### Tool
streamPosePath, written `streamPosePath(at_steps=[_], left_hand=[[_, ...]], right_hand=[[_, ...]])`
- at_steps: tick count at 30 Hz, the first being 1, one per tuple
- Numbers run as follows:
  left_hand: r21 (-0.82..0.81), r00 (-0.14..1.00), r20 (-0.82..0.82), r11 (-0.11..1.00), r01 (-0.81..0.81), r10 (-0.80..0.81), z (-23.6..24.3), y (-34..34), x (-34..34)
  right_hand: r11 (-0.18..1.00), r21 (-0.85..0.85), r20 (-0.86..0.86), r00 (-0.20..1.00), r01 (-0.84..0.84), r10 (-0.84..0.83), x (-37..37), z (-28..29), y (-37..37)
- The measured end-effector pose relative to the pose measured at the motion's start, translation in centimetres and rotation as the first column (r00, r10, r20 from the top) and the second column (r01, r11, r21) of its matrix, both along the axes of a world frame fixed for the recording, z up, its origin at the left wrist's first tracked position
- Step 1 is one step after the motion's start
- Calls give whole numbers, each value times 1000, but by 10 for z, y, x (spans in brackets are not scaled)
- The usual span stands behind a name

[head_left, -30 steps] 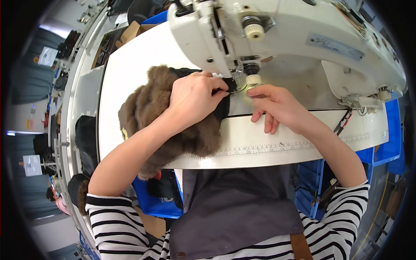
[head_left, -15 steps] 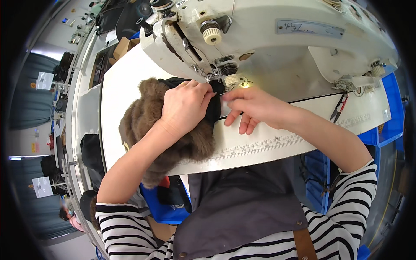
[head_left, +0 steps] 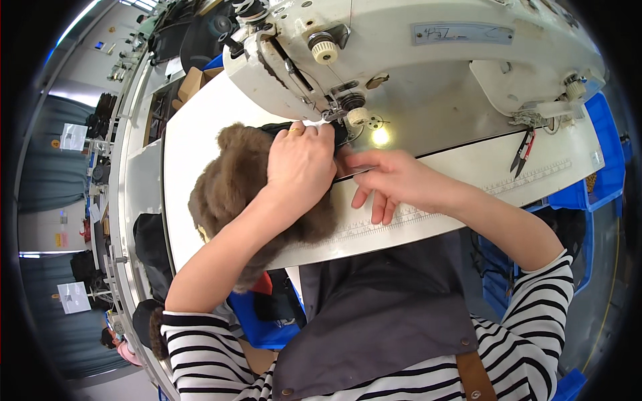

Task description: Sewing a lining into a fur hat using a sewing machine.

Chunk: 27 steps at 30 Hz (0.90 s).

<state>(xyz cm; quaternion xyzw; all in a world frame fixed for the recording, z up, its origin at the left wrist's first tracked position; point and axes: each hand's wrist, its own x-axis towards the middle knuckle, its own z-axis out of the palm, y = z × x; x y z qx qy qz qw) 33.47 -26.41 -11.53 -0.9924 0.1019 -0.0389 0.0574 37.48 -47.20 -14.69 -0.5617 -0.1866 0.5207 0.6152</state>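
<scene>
A brown fur piece (head_left: pixel 227 177) with black fabric (head_left: pixel 271 127) along its far side lies bunched on the white table. At the needle end of a white sewing machine (head_left: pixel 394 73), my left hand (head_left: pixel 301 160) bears down on the black fabric, its fingers curled over the edge. My right hand (head_left: pixel 398 179) hovers to the right of the cloth, thumb and fingers apart, the index fingertip near the fabric's edge and slightly blurred. Behind my left fingers, the needle and the presser foot are mostly hidden.
Red-handled thread snips (head_left: pixel 523 152) lie on the table's right side. Ruler markings (head_left: pixel 418 215) run along its front. Blue bins stand at the right (head_left: pixel 605 157) and below the front edge (head_left: pixel 257 327). A cardboard box (head_left: pixel 192 85) sits at the back left.
The camera view has shifted slightly. My left hand stays on the fabric with its fingers closer to the needle; my right hand has lowered a little toward me.
</scene>
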Motion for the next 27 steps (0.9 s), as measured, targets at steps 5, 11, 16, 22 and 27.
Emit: streamPosePath(at_steps=[5, 11, 16, 22, 27], left_hand=[[-156, 996, -43, 984, -87, 82, -2, 0, 3], [-348, 952, -268, 906, -240, 150, 11, 4, 8], [-443, 930, -327, 842, -308, 168, 16, 5, 9], [-426, 973, -101, 874, -233, 210, 9, 0, -1], [-485, 977, 37, 858, -167, 211, 2, -2, -4]], right_hand=[[986, -22, -139, 976, 166, -168, 1, -2, 2], [977, 0, -237, 949, 212, -206, 4, -5, 28], [972, -15, -259, 939, 233, -229, -3, -9, 40], [900, -14, -199, 881, 436, -429, -3, -7, 46], [919, -54, -209, 896, 391, -393, 2, -5, 56]])
